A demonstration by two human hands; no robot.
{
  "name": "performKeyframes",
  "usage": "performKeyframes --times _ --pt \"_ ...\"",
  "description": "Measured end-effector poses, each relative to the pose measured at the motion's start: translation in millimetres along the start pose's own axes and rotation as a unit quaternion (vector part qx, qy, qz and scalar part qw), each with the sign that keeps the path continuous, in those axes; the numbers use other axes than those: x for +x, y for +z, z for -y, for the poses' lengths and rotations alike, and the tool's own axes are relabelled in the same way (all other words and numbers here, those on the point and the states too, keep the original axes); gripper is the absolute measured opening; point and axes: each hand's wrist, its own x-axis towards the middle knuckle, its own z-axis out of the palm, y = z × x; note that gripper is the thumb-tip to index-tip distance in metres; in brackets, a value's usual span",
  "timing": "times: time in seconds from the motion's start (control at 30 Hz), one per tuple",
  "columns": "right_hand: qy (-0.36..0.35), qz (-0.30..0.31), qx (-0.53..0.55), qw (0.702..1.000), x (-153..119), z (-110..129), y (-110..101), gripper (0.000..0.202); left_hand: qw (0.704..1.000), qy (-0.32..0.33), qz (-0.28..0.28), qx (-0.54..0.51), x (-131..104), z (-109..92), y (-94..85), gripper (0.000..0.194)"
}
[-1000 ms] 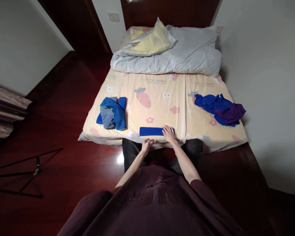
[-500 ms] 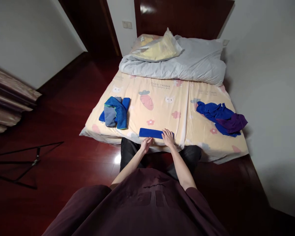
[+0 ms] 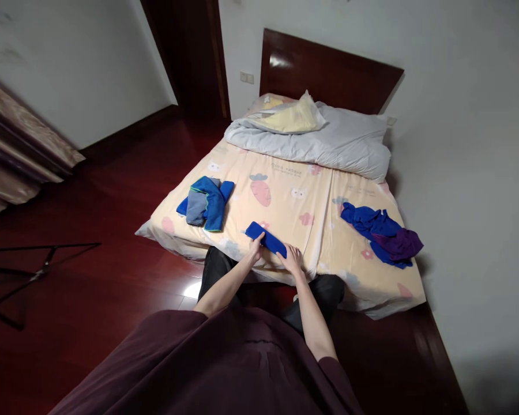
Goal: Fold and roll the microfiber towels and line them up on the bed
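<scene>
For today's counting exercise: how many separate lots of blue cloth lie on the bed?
3: a folded blue strip under both hands at the near edge, a stack at the left, a loose heap at the right; more may be hidden.

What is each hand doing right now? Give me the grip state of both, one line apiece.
Left hand: on the folded blue cloth, fingers curled over its near edge; a firm grip cannot be told.
Right hand: resting open at the cloth's right end.

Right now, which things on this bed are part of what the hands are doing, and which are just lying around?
In hand: folded blue cloth, left hand, right hand.
Lying about: blue and grey cloth pile, blue and purple heap, grey duvet, yellow pillow.
</scene>
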Motion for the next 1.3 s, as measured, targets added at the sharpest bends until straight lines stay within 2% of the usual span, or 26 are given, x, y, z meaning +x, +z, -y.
performKeyframes --times 0.07,0.1,0.27,0.47,0.63,0.73,0.83,0.93,1.03,1.2,1.3 --pt "0.011 0.005 -0.005 1.000 -0.2 0.3 -6.3 0.056 0.999 0.008 -0.038 -0.029 -0.1 -8.5 9.3 0.049" --pt "0.019 0.005 -0.004 1.000 0.6 1.4 -9.4 0.060 0.998 0.016 -0.039 -0.035 -0.7 -13.7 13.0 0.050" --pt "0.035 -0.006 0.031 0.999 16.3 22.0 -25.2 0.068 0.993 0.086 0.082 0.007 -2.5 -49.8 23.0 0.051" --pt "0.045 -0.027 0.090 0.995 63.4 74.9 -37.4 0.066 0.957 0.171 0.190 0.137 -0.6 -122.2 21.2 0.049" --pt "0.039 -0.009 0.221 0.974 112.2 136.4 -31.6 0.056 0.896 0.262 0.244 0.262 4.4 -190.2 4.1 0.049" --pt "0.013 -0.006 0.345 0.938 139.9 180.9 -25.7 0.054 0.871 0.316 0.220 0.305 13.9 -223.7 -15.3 0.050" --pt "-0.029 -0.008 0.420 0.907 162.8 220.3 -20.0 0.051 0.864 0.337 0.170 0.333 27.1 -248.2 -40.1 0.053" --pt "-0.048 0.004 0.440 0.897 177.8 246.1 -12.1 0.051 0.866 0.335 0.123 0.350 38.2 -262.6 -64.5 0.050" --pt "-0.047 0.019 0.442 0.896 185.4 258.4 -0.9 0.050 0.870 0.327 0.105 0.353 42.9 -268.8 -81.5 0.048" --pt "-0.040 0.039 0.450 0.892 189.4 262.7 16.6 0.056 0.858 0.312 0.114 0.391 41.4 -269.0 -92.5 0.051" --pt "-0.031 0.046 0.433 0.900 189.6 260.4 22.9 0.057 0.853 0.300 0.120 0.410 41.5 -265.5 -94.5 0.059"
